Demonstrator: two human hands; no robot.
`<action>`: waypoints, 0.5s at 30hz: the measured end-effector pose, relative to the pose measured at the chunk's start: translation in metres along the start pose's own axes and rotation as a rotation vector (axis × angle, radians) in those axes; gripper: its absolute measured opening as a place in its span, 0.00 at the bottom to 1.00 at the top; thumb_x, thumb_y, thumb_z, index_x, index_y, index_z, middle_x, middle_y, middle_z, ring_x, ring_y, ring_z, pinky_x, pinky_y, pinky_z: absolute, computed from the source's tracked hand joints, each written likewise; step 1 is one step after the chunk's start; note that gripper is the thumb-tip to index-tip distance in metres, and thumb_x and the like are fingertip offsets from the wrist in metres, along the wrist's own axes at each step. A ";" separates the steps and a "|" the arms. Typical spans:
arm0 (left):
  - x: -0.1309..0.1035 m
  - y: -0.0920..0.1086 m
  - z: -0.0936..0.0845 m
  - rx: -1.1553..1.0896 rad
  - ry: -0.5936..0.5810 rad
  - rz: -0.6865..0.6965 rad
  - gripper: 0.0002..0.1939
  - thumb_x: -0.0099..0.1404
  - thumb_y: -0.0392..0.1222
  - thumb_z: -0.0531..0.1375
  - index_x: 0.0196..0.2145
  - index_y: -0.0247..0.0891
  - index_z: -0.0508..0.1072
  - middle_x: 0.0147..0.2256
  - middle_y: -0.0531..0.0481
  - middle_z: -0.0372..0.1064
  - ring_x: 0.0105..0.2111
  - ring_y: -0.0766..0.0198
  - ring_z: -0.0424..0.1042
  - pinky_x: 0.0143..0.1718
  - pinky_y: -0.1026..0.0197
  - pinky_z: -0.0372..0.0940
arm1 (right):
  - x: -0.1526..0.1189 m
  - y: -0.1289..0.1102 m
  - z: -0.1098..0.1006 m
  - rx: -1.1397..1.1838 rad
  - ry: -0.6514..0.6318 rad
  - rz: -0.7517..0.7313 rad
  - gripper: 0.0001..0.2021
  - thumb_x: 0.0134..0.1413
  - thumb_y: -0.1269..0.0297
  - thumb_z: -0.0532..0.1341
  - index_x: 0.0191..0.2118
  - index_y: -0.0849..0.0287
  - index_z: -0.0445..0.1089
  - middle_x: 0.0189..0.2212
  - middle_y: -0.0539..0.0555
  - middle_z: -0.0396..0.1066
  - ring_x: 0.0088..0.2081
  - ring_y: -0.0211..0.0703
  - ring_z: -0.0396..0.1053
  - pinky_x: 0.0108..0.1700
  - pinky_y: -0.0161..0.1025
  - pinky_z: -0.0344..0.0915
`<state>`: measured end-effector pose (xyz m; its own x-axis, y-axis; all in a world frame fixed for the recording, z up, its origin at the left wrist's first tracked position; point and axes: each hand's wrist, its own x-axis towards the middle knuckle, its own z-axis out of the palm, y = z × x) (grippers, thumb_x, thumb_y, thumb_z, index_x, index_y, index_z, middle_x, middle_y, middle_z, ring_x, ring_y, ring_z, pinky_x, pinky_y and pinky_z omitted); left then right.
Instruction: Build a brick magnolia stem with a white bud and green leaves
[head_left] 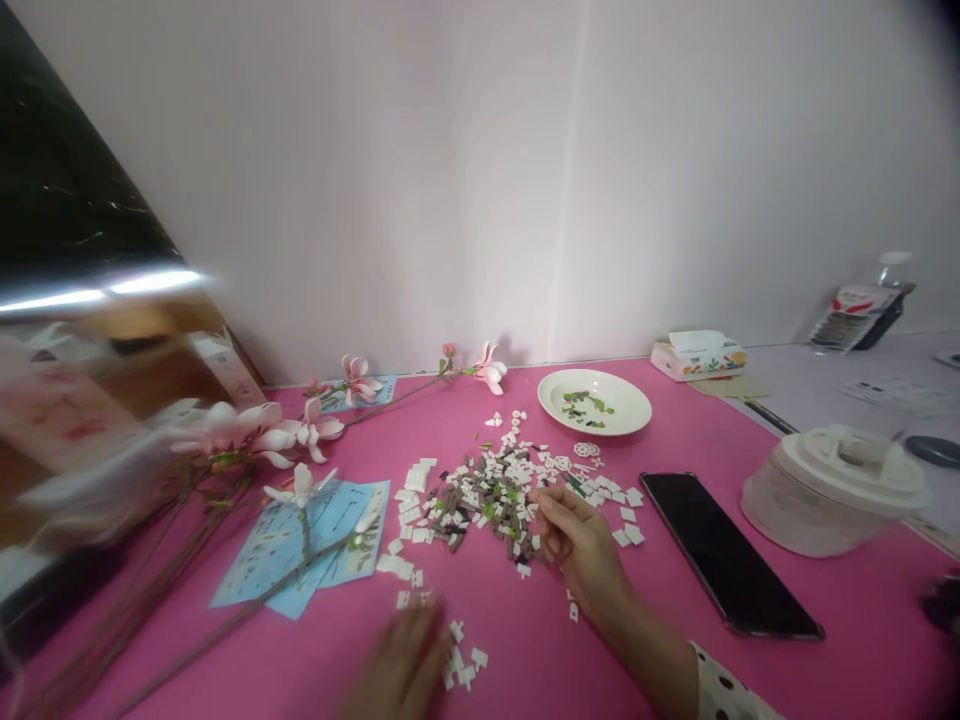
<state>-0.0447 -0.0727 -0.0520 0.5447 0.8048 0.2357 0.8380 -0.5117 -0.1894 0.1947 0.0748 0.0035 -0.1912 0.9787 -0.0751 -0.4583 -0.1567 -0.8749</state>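
Observation:
A heap of small building bricks, white, brown and green, is spread over the pink tabletop. My right hand is at the heap's right edge, thumb and forefinger pinched together. Whatever sits between those fingertips is too small to make out. Lower down, my left hand is smeared by motion beside some loose white pieces, so its fingers do not show clearly. Left of the heap, a brick-built white flower on a brown stem lies across blue instruction sheets.
A white plate with green pieces stands behind the heap. To the right are a black phone, a lidded tub and a tissue pack. Pink flower branches cover the left side, and a wall closes off the back.

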 end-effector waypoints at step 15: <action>0.055 0.026 0.008 0.035 0.074 0.260 0.27 0.68 0.49 0.54 0.60 0.31 0.62 0.56 0.39 0.67 0.54 0.51 0.68 0.52 0.57 0.66 | 0.010 -0.025 -0.009 0.032 0.158 -0.116 0.13 0.43 0.56 0.68 0.31 0.60 0.70 0.17 0.43 0.60 0.16 0.28 0.51 0.16 0.28 0.50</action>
<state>0.0071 -0.0393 -0.0515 0.7434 0.6228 0.2440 0.6688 -0.6864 -0.2855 0.2123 0.0900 0.0198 0.0020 0.9987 -0.0507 -0.4974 -0.0430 -0.8664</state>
